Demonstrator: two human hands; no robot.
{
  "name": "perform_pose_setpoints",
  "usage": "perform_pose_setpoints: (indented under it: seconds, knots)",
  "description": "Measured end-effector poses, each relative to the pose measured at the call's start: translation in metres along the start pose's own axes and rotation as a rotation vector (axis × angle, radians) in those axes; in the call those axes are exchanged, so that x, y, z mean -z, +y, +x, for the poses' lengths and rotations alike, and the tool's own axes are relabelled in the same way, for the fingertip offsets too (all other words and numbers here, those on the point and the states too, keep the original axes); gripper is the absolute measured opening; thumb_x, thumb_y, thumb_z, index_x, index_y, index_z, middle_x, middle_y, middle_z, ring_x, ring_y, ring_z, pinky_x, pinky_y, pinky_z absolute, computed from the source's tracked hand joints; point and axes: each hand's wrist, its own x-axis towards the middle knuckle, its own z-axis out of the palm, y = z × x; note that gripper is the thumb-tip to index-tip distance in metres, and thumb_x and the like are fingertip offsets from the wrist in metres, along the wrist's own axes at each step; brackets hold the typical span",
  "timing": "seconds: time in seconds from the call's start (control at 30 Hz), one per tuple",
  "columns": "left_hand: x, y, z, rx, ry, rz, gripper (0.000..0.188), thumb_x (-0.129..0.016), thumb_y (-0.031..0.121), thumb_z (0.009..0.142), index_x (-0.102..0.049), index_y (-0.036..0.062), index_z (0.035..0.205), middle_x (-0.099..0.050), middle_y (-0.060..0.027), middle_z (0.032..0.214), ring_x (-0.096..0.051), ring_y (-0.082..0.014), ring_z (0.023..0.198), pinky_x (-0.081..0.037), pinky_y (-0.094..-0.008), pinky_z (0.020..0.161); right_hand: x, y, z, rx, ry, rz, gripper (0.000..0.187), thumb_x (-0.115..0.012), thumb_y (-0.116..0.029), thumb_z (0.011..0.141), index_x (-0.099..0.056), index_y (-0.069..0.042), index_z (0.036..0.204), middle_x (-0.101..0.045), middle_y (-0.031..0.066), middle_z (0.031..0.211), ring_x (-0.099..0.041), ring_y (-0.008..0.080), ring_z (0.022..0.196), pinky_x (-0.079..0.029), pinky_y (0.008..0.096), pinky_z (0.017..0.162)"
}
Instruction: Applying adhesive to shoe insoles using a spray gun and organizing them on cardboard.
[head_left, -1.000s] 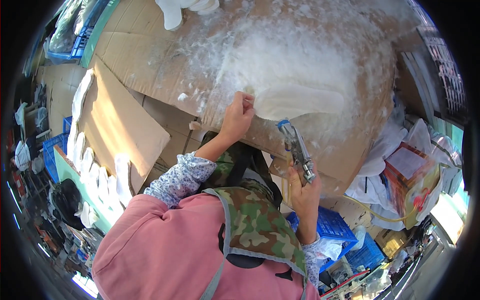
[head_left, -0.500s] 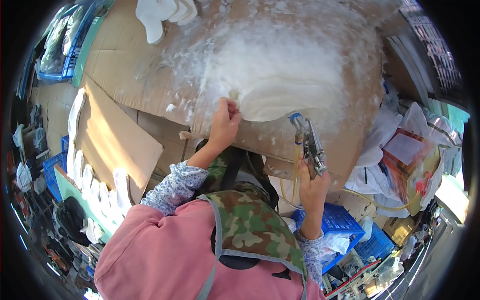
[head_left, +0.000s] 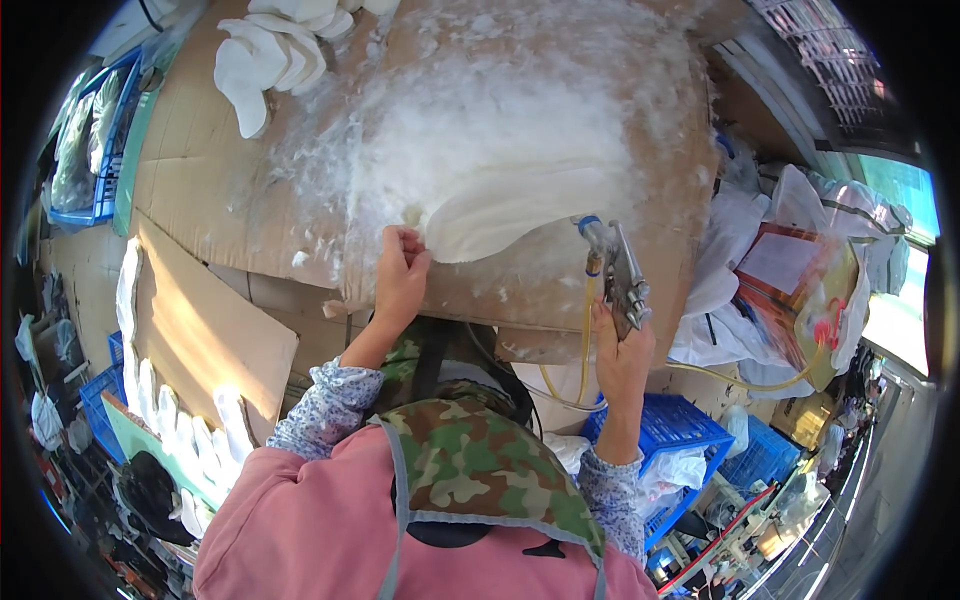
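A white foot-shaped insole [head_left: 505, 215] lies on cardboard coated with white fibrous residue. At its left end, my left hand [head_left: 402, 265] has the fingers curled and pinched together close to the insole's edge; whatever lies between the fingertips is hidden. My right hand [head_left: 622, 350] grips a metal spray gun [head_left: 625, 280], whose blue-ringed nozzle end points toward the insole's right part. A yellowish hose [head_left: 587, 330] runs down from the gun.
More white insoles [head_left: 265, 60] are piled at the far left of the cardboard table [head_left: 200, 180]. Several stand along a board [head_left: 210, 320] at left. Blue crates [head_left: 665, 430] sit below right. Plastic bags [head_left: 720, 240] crowd the right side, where a hose [head_left: 740, 380] trails.
The whole view has shifted, so the scene appears further left and more of the insole pile shows. Both hands keep about the same places beside the insole, and the spray gun remains gripped.
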Motion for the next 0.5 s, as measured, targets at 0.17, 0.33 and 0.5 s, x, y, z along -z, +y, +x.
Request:
perform_pose_setpoints:
  seconds: [0.17,0.33,0.5]
  knots:
    - [-0.001,0.001,0.001,-0.005,-0.005,-0.001,0.028,-0.057,-0.005,0.082,-0.045,0.0022,0.106,-0.052,-0.0053,0.087,-0.052,-0.0127,0.075,-0.045,-0.026,0.068,0.007,0.014,0.006,-0.026,0.024,0.016,0.016,-0.059,-0.009,0.089,-0.057,0.001,0.101,-0.061,0.0132,0.08,-0.058,0.0229,0.069,-0.047,0.0338,0.065]
    - [-0.001,0.003,0.001,-0.016,-0.002,0.033,0.03,-0.057,-0.004,0.082,-0.045,0.0015,0.109,-0.053,-0.0065,0.085,-0.053,-0.0144,0.074,-0.046,-0.0277,0.067,0.01,0.017,0.011,-0.066,0.08,0.015,0.017,-0.059,-0.009,0.089,-0.057,0.001,0.102,-0.061,0.0131,0.081,-0.058,0.0219,0.07,-0.047,0.0332,0.067]
    - [0.002,0.005,0.0,-0.003,-0.02,0.052,0.032,-0.057,-0.004,0.082,-0.048,0.0011,0.113,-0.054,-0.0065,0.085,-0.054,-0.0145,0.074,-0.046,-0.0278,0.066,0.012,0.019,0.012,-0.06,0.129,0.021,0.019,-0.06,-0.009,0.088,-0.057,0.001,0.103,-0.062,0.0142,0.083,-0.059,0.0228,0.071,-0.046,0.0333,0.067]
